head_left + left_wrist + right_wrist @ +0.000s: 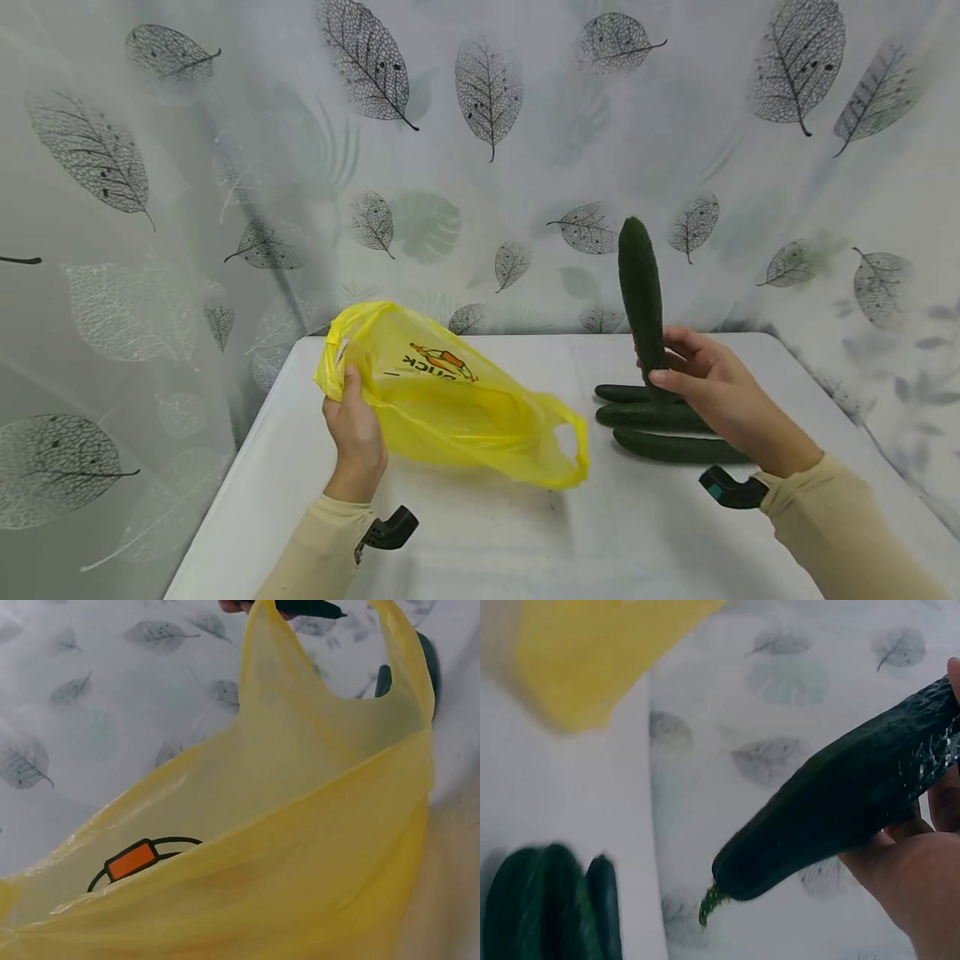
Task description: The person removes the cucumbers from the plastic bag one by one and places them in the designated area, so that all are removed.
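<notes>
A yellow plastic bag (465,417) hangs with its mouth spread and one handle loop toward the right. My left hand (356,433) grips the bag's other side near its upper left corner. In my right hand (720,387) a dark green cucumber (640,287) stands nearly upright, pinched near its lower end between thumb and fingers. Its stem end shows in the right wrist view, where the cucumber (832,795) lies aslant. The left wrist view shows the open mouth of the bag (300,825); the left hand is out of sight there.
Three more cucumbers (675,447) lie side by side on the white table (480,542), below my right hand. Behind the table hangs a pale curtain (525,183) printed with leaves. A dark wrist camera (392,528) sits on each sleeve.
</notes>
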The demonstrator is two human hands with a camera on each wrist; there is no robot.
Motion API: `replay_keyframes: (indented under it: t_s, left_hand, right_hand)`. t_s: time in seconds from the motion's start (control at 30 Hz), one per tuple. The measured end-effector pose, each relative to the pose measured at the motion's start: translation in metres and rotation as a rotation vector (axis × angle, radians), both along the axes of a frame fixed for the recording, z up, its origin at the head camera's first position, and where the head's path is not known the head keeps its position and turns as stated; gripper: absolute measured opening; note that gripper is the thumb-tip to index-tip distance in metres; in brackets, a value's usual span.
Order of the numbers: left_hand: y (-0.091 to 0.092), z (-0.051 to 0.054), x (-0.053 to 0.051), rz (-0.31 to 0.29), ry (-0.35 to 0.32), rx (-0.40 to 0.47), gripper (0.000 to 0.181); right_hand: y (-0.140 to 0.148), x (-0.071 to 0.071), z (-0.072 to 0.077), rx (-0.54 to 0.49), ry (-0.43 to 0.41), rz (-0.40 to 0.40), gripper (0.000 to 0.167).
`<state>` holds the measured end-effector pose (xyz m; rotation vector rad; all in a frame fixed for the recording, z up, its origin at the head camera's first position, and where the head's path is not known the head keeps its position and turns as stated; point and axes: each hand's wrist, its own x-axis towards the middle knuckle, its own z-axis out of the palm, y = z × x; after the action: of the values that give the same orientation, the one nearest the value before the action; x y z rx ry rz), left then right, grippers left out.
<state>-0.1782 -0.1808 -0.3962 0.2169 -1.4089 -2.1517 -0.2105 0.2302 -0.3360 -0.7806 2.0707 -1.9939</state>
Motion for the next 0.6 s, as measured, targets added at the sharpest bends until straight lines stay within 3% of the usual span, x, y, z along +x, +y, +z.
replay_keyframes:
  t_s: [0.3,0.6]
  left_hand:
    - [-0.002,-0.002,0.001,0.011,0.022,-0.022,0.038]
    - [-0.002,-0.004,0.003,0.029,-0.016,-0.016,0.036]
  right_hand:
    - [0.052,0.021,-0.039,0.378,0.150,-0.174,0.040]
    - [0.091,0.032,-0.076,0.722,0.296,-0.249,0.041]
